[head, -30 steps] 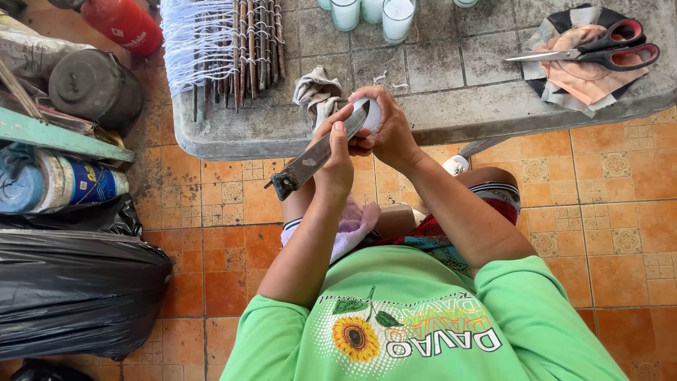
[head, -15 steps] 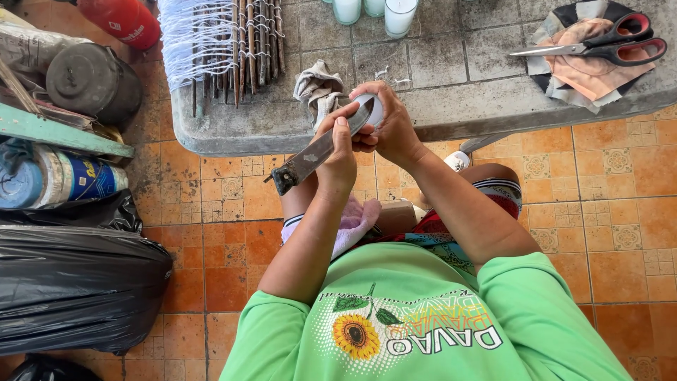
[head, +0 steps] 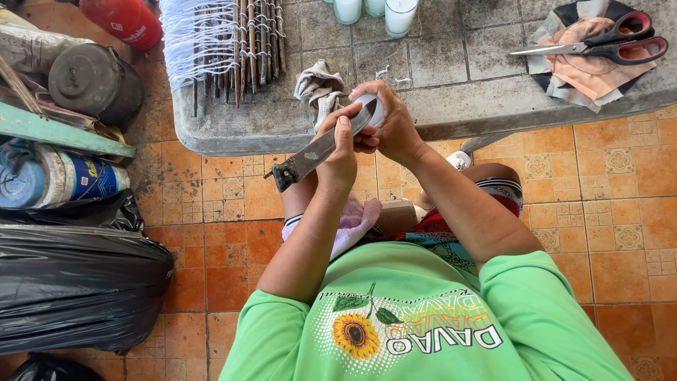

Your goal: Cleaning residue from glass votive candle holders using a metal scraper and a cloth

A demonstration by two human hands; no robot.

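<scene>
Gripping a knife (head: 321, 149), the left hand (head: 338, 159) presses its blade against a small white disc (head: 372, 109) clasped in the right hand (head: 391, 127), just over the worktop's (head: 451, 106) front edge.

Left hand (head: 340, 159) gripping a flat metal blade (head: 321, 148), angled down and away from the grey worktop (head: 451, 77). Right hand (head: 389, 123) clasping a small white round piece (head: 371, 109) against blade's upper end, just over worktop's near edge. Crumpled rag (head: 319, 88) on worktop beside hands; scissors (head: 599, 44) well apart, on cloth scraps (head: 589, 67).
</scene>
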